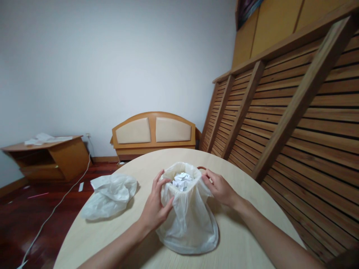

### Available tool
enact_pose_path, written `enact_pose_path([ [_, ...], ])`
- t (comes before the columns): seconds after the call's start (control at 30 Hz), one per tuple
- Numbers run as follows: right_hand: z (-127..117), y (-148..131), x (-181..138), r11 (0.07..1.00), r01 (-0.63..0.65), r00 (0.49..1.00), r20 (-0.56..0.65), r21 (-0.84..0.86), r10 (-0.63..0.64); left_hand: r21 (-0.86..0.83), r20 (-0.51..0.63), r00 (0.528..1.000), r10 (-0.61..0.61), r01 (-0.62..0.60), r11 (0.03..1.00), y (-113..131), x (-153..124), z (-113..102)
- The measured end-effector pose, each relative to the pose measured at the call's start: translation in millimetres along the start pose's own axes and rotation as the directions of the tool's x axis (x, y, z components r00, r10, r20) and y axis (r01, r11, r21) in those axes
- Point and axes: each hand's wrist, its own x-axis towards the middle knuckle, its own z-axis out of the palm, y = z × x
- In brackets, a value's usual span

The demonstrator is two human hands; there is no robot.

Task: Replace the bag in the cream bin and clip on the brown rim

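Observation:
A whitish translucent plastic bag [190, 228] stands upright on the round table, its mouth gaping toward me. Crumpled white paper [183, 181] shows inside the opening. My left hand [156, 203] curves around the left side of the bag's mouth, fingers at the rim and thumb against the front. On the opposite side, my right hand [218, 185] pinches the rim between thumb and fingers. A thin reddish-brown curved piece [201, 167] peeks out beside my right fingertips; what it belongs to is hidden.
Another crumpled white plastic bag [112, 196] lies on the left of the pale round table [244, 239]. Slatted wooden panels [308, 130] lean at the right. Beyond the table are a headboard [153, 129] and a low cabinet [67, 157]; a cable [60, 205] crosses the floor.

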Motion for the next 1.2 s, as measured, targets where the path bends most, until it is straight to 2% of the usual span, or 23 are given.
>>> enact_pose_path([
  [0.13, -1, 12, -12, 0.972, 0.206, 0.977, 0.087, -0.113, -0.196, -0.024, -0.001, 1.000, -0.020, 0.020, 1.000, -7, -1, 0],
  [0.2, -1, 16, -15, 0.962, 0.254, 0.965, 0.094, -0.104, -0.245, -0.051, -0.006, 1.000, -0.031, 0.030, 0.998, -9, -3, -1],
  [0.27, -1, 17, -15, 0.983, 0.179, 0.984, 0.015, -0.044, -0.179, -0.087, -0.024, 0.998, -0.060, 0.057, 0.995, -10, -5, -2],
  [0.33, 0, 16, -13, 0.998, 0.030, 0.997, -0.078, 0.048, -0.026, -0.120, -0.042, 0.995, -0.091, 0.085, 0.989, -10, -7, -3],
  [0.43, 2, 12, -8, 0.985, -0.099, 0.993, -0.056, 0.145, 0.108, -0.145, -0.017, 0.996, -0.090, 0.086, 0.986, -11, -9, -1],
  [0.53, 6, 10, -6, 0.978, -0.111, 0.993, -0.006, 0.177, 0.114, -0.126, 0.034, 0.998, -0.059, 0.063, 0.990, -12, -10, 5],
  [0.63, 8, 10, -9, 0.974, -0.116, 0.992, -0.017, 0.192, 0.122, -0.088, 0.039, 0.994, -0.103, 0.106, 0.990, -15, -11, 12],
  [0.7, 7, 11, -12, 0.983, -0.078, 0.997, 0.020, 0.166, 0.075, -0.069, 0.046, 0.991, -0.127, 0.130, 0.989, -20, -12, 15],
  [0.83, 2, 17, -18, 0.995, 0.007, 0.987, 0.157, 0.097, -0.022, -0.066, 0.111, 0.989, -0.093, 0.101, 0.993, -41, -18, 19],
  [0.97, 5, 22, -21, 0.953, -0.121, 0.989, 0.117, 0.279, 0.091, -0.097, 0.146, 0.980, -0.137, 0.152, 0.984, -55, -21, 14],
  [1.1, 27, 23, -23, 0.880, -0.160, 0.984, 0.144, 0.448, 0.105, -0.153, 0.092, 0.989, -0.114, 0.127, 0.980, -40, -18, 11],
  [1.2, 45, 23, -28, 0.914, -0.190, 0.957, 0.277, 0.358, 0.090, -0.177, 0.143, 0.969, -0.202, 0.226, 0.958, -29, -17, 17],
])
